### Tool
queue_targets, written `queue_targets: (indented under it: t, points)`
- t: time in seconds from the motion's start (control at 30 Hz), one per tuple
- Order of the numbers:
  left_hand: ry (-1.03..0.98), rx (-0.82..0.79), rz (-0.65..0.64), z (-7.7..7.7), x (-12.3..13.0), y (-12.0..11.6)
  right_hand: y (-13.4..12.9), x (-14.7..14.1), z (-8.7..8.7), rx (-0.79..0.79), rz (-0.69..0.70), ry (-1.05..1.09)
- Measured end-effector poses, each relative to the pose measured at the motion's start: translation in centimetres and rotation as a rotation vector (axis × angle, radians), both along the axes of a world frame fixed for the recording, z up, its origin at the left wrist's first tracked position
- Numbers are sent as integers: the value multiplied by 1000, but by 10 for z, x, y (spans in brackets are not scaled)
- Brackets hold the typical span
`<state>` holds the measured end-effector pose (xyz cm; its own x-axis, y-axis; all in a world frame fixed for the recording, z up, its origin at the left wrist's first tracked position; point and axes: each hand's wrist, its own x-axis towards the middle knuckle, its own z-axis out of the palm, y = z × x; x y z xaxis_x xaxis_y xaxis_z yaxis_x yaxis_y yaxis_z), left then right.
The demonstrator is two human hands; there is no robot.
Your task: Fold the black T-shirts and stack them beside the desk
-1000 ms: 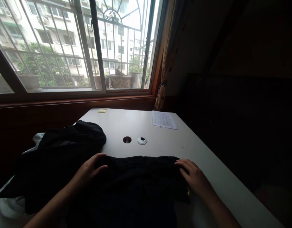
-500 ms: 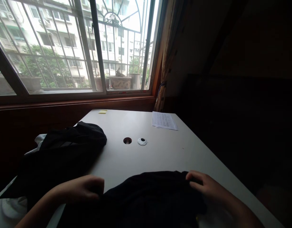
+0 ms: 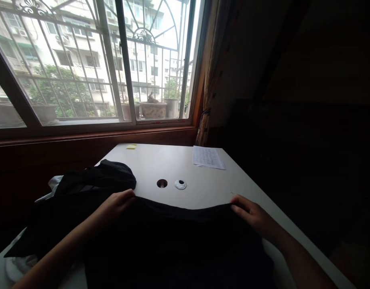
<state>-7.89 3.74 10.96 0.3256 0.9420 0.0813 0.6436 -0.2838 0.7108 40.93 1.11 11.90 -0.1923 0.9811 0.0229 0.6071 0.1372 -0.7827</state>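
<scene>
A dark garment [image 3: 179, 245], nearly black, stretches between my two hands above the near part of the white table [image 3: 203, 188]. My left hand [image 3: 123, 198] is closed, pinching the garment's upper left corner. At the upper right corner my right hand [image 3: 248, 208] grips the cloth between thumb and fingers. The top edge sags slightly in the middle. Its lower part runs out of view, and the darkness hides what kind of garment it is.
To the left lies a heap of black clothing [image 3: 82, 192] with some white cloth [image 3: 55, 182] under it. Farther back are a cable hole [image 3: 162, 183], its round cover [image 3: 180, 184], printed papers [image 3: 208, 157] and yellow sticky notes [image 3: 131, 147]. A barred window [image 3: 106, 72] stands behind the table.
Both hands have moved up and away from me, the left one most. The garment's bunched upper edge is now drawn out straighter between them. The view has tilted slightly upward.
</scene>
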Motion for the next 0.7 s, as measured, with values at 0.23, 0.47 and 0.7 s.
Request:
queue_targets:
  t: [0.23,0.47,0.7]
  points:
    - [286,273,172,17,8,76,80,-7,10,293,-257,-38]
    - [354,534,234,4,28,77,81,-31,-23,478,-339,-208]
    - [444,392,-126,-20,17,-35,-5,-37,-48,54,-8,-350]
